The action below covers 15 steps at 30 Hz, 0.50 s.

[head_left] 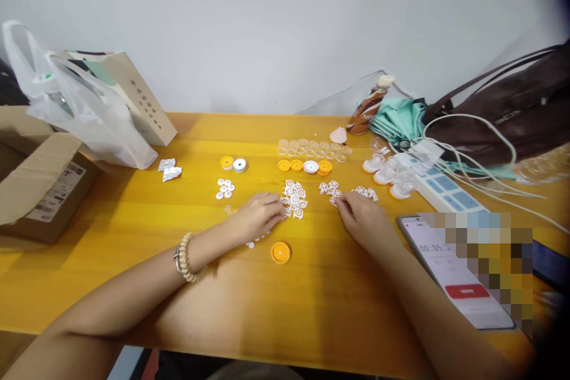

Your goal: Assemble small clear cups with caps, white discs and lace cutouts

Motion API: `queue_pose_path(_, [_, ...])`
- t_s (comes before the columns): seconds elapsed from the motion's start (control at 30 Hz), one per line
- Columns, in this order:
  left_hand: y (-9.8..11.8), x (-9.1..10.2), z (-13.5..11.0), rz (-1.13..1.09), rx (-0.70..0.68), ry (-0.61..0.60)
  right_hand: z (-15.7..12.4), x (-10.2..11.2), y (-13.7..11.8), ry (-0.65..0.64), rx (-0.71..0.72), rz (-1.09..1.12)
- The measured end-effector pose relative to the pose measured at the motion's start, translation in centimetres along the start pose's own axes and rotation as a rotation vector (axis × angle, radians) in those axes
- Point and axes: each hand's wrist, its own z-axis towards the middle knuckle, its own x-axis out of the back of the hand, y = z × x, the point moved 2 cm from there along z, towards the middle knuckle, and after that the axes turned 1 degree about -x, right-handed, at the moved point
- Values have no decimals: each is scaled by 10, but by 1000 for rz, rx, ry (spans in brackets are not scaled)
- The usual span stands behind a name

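Between my hands lies a pile of small white openwork plastic pieces (294, 197). My left hand (260, 214) is at the left edge of this pile, its fingers closed together; anything in them is hidden. My right hand (363, 214) pinches at a white plastic piece (333, 201) by a smaller white cluster (329, 187). More openwork pieces (366, 192) lie just behind the right hand. In front sits a round orange cap-like part (280, 253), with a small pale dot at its centre. White round discs (225, 188) lie beyond my left forearm, and some small pieces are partly covered by that hand.
Behind stand a row of orange and white round parts (296, 165) and clear cups (313, 148). Two more round parts (227, 162) are left of them. At right are clear-topped parts (392, 177), a power strip (447, 187) with cables, and a phone (454, 279). A cardboard box (48, 190) stands left.
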Motion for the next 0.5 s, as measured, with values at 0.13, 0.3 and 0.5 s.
queue_pose_path(0.13, [-2,-1,-1,-4,19,-26,-1,1,-6,-9,-110,278])
queue_pose_path(0.3, [-2,-4,0,1,25,-17,-4,-13,-17,-141,-247,857])
queue_pose_path(0.5, [8,21,-1,-231,98,68,-8,-23,-31,-272,-414,1435])
